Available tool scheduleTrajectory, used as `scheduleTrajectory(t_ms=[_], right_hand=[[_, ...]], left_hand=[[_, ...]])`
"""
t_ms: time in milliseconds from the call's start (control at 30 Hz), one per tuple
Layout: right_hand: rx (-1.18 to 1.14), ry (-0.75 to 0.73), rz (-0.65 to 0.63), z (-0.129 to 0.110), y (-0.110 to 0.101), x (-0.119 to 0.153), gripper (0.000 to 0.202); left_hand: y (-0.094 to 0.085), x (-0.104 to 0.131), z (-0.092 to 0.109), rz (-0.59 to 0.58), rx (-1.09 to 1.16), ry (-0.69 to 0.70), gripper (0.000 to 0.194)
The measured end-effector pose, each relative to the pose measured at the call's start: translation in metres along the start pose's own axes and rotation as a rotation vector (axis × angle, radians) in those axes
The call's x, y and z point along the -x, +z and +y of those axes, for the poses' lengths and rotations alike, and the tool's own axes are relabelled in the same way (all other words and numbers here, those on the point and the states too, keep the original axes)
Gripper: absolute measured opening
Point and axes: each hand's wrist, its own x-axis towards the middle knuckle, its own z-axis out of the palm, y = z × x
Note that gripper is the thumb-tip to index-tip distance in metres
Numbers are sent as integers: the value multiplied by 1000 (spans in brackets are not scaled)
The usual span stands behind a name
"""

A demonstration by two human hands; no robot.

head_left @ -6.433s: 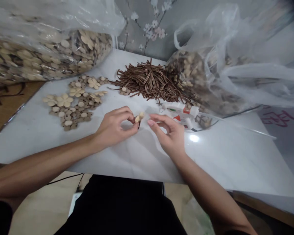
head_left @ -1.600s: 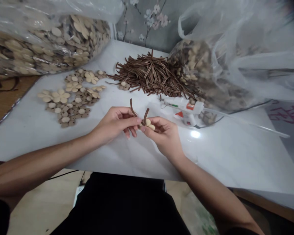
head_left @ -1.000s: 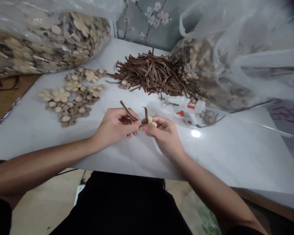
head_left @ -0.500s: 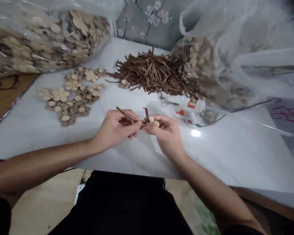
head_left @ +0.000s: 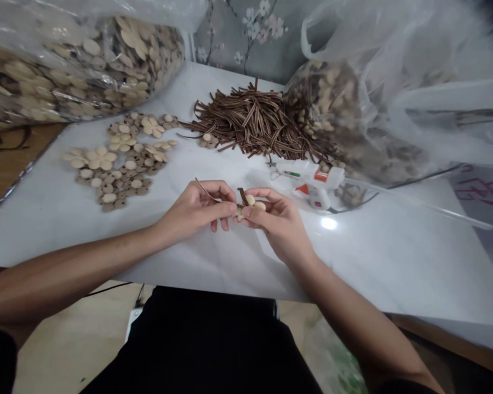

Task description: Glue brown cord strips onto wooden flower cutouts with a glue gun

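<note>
- Flower piece (head_left: 258,205), pale and petalled, held above the tabletop between the two hands; fingers hide part of it
- Brown strip (head_left: 206,190) running to the flower piece; one length slants up over the left hand, a short brown end stands beside the petals; whether it passes through cannot be told
- Left hand (head_left: 195,209) pinching the strip between thumb and finger; its other fingers curl beneath
- Right hand (head_left: 281,221) narrowed round the flower piece, thumb in front; its fingertips are close to the left hand's
- Glue gun (head_left: 331,177) lying just beyond the right hand; a clear stick (head_left: 468,218) juts from its back
- Heap of brown strips (head_left: 248,123) farther back; loose flowers (head_left: 121,186) clustered to the left
- Clear bags of pieces behind, one left (head_left: 107,71), one right (head_left: 435,98); all above a white table (head_left: 378,262)
</note>
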Motion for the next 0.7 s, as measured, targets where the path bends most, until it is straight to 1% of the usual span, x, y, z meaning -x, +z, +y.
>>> scheduleTrajectory(t_ms=[233, 367, 500, 600, 667, 700], right_hand=[[47, -16, 11, -4, 2, 1, 35], [20, -51, 26, -3, 1, 2, 33], [17, -79, 8, -2, 1, 2, 33], [5, -82, -12, -2, 0, 2, 33], [-1, -78, -5, -1, 0, 2, 29], [0, -78, 5, -1, 0, 2, 27]], left_hand=[[-1, 0, 1, 20, -7, -31, 12], [1, 3, 4, 55, -37, 6, 12], [4, 7, 5, 141, -127, 101, 9], [6, 10, 2, 189, -238, 194, 7], [6, 10, -1, 220, -342, 309, 5], [6, 10, -2, 240, -406, 395, 7]])
